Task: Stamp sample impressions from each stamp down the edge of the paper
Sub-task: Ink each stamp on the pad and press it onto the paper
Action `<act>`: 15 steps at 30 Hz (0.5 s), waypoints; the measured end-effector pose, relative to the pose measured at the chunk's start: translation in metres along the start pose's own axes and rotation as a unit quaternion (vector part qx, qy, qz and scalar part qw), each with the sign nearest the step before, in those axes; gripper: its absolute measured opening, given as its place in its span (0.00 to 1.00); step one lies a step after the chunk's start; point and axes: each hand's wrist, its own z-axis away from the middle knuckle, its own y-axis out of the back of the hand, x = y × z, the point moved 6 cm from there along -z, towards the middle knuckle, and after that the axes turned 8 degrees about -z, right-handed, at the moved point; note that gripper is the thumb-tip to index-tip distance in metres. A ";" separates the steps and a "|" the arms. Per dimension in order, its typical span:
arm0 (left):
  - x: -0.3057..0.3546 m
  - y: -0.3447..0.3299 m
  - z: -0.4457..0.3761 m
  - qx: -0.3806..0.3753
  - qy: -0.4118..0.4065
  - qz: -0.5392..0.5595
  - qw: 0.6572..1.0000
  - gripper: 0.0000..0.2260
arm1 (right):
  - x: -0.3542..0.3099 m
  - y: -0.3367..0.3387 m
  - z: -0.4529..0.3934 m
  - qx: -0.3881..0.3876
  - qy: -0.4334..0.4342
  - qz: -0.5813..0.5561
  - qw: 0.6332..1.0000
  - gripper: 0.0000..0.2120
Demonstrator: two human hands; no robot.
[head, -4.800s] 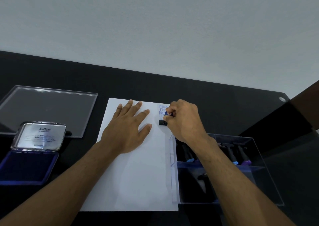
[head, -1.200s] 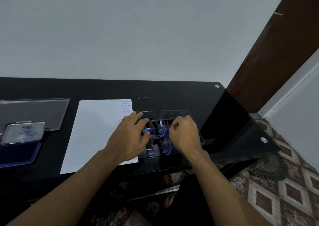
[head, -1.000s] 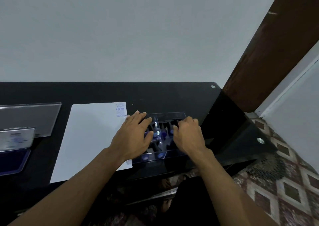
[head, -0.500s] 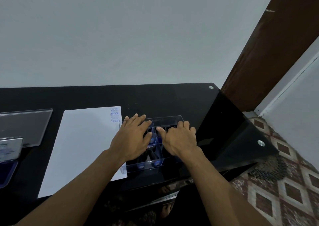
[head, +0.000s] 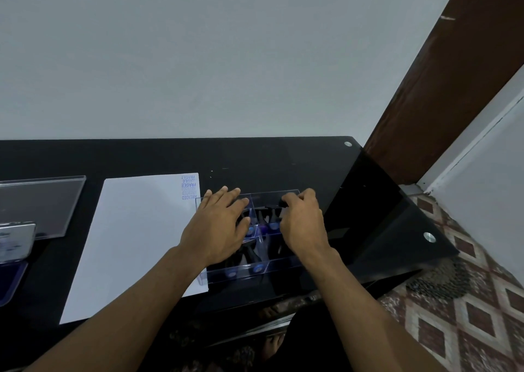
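Note:
A white paper lies on the black table, with several blue impressions stacked at its far right corner. Right of the paper stands a clear plastic box with compartments holding several dark stamps with blue caps. My left hand rests with straight fingers over the box's left side. My right hand reaches into the far right compartment, its curled fingers pinching a dark stamp handle; most of that stamp is hidden by the hand.
An open blue ink pad with its metal lid sits at the far left, behind it a clear acrylic cover. The table's right edge drops to a patterned floor. A wall stands behind.
My right hand shifted right inside the box and its fingers curled onto a dark stamp. Earlier it stamped on the paper's corner. My left hand stays over the box.

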 end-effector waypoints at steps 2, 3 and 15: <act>0.000 0.000 0.000 -0.005 0.000 -0.005 1.000 0.22 | -0.001 0.000 0.002 0.014 0.015 -0.008 1.000 0.13; 0.000 0.000 0.000 -0.007 0.000 -0.008 1.000 0.22 | -0.002 0.000 0.004 0.020 0.020 -0.015 0.999 0.12; -0.017 0.015 0.020 0.012 0.027 0.038 0.999 0.26 | -0.040 0.015 0.026 0.075 0.076 -0.075 0.991 0.07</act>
